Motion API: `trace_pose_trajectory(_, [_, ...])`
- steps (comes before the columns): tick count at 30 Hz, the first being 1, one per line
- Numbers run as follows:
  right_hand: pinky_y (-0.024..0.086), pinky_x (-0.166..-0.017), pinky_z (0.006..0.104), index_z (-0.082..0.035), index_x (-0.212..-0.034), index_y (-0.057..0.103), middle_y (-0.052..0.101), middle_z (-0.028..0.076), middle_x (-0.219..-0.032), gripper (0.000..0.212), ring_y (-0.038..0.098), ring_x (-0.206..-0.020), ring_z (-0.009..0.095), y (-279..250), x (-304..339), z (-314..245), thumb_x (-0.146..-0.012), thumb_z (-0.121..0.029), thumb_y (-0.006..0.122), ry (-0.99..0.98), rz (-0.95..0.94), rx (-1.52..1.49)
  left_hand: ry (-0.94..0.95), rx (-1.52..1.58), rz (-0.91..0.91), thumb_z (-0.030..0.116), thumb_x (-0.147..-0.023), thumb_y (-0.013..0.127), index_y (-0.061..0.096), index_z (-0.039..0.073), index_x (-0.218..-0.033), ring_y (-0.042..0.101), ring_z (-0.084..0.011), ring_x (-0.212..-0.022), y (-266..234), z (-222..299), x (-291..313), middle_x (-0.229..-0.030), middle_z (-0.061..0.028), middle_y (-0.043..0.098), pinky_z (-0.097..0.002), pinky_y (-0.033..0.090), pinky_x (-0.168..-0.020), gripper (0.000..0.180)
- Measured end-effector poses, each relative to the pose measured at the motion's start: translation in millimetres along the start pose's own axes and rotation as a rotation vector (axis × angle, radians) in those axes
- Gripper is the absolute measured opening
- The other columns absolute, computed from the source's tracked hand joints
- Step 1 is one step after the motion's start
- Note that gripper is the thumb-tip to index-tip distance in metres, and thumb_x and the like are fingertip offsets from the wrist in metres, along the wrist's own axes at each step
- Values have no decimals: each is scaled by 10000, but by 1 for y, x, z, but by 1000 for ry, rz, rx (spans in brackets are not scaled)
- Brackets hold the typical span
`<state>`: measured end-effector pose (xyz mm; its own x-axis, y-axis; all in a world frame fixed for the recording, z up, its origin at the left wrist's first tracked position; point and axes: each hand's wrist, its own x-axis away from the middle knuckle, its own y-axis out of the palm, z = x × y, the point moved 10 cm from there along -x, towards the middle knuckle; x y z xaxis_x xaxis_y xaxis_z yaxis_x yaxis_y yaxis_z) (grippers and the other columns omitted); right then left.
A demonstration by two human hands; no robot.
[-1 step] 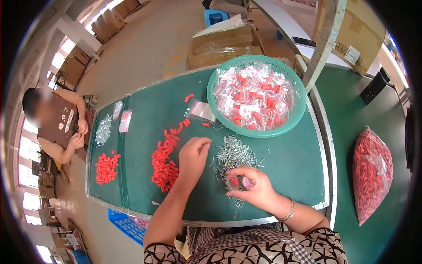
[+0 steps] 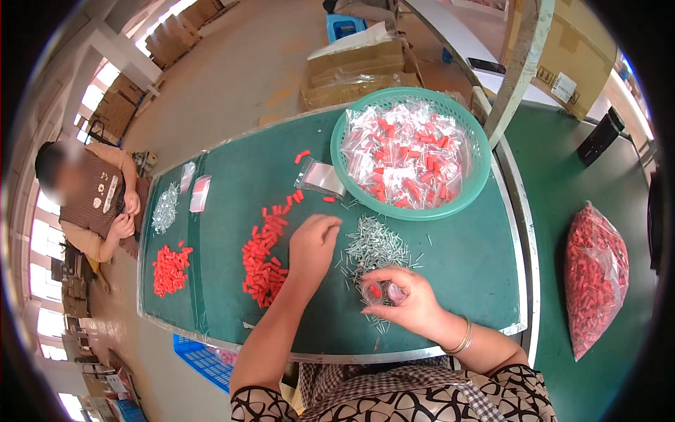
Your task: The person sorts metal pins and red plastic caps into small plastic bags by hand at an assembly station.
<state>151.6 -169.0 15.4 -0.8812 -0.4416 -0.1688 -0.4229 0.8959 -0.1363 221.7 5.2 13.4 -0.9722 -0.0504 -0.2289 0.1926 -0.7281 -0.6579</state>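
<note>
My right hand (image 2: 411,302) pinches a small clear plastic bag (image 2: 373,290) over the near part of a pile of metal screws (image 2: 376,246). A red plastic plug shows inside the bag. My left hand (image 2: 313,246) is between that pile and a heap of red plugs (image 2: 264,257), with its fingers curled together toward the screws. Whatever those fingers may hold is hidden. A stack of flat clear bags (image 2: 323,178) lies beyond my left hand, beside the green basket (image 2: 339,151). Filled bags with red plugs fill the basket.
Across the table's left end sits a person (image 2: 98,190), near a smaller heap of red plugs (image 2: 171,270), a pile of screws (image 2: 165,208) and flat bags (image 2: 200,193). A large bag of red plugs (image 2: 596,281) lies on the right-hand surface. A metal post (image 2: 520,77) stands behind the basket.
My left hand has shifted slightly to the right, toward the screws. My right hand and the bag stay in place.
</note>
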Motion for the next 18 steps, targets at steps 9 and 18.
trace_pose_trajectory(9, [516, -771, 324, -80, -1100, 639, 645, 69, -930, 451, 632, -857, 214, 0, -3, 3, -696, -142, 831, -10, -21, 10, 405, -456, -145, 44, -820, 533, 647, -15, -946, 618, -347, -842, 52, 16, -46, -866, -168, 612, -444, 504, -736, 179])
trace_pose_trajectory(18, [515, -757, 330, -86, -1096, 640, 642, 73, -921, 437, 631, -843, 228, 1, -4, 2, -709, -177, 822, -15, -42, 21, 453, -538, -189, 29, -775, 563, 618, -43, -847, 619, -362, -779, 61, 7, -53, -801, -188, 598, -453, 514, -685, 116])
